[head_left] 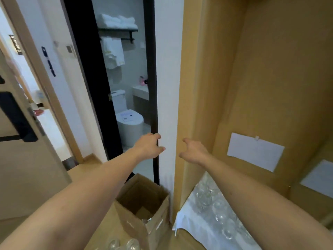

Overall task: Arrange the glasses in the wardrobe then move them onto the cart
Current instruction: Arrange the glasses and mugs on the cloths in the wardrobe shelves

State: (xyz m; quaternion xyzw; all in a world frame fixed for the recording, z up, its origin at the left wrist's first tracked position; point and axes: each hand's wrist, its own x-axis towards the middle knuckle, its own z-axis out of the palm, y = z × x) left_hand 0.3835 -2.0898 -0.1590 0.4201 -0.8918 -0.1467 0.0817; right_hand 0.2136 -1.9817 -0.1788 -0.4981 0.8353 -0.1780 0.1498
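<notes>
Left hand (pixel 148 147), right hand (pixel 193 150): both loose, grasping nothing; risk: forearm sweeping glasses (pixel 214 208) off wardrobe (pixel 270 78) shelf

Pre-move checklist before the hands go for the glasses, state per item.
1. Left hand free: ok, fingers loosely curled in the air, holding nothing.
2. Right hand free: ok, fingers loosely curled, holding nothing.
3. Glasses located: ok, a cluster stands on the white cloth in the wardrobe, below the right forearm.
4. Glasses upright and intact: cannot tell, too blurred.
5. Cardboard box beside the wardrobe: ok, flaps open; something clear lies at its bottom, what it is cannot tell.
6. Cart ready to receive: cannot tell, no cart clearly in view; more glasses show at the bottom edge.
</notes>
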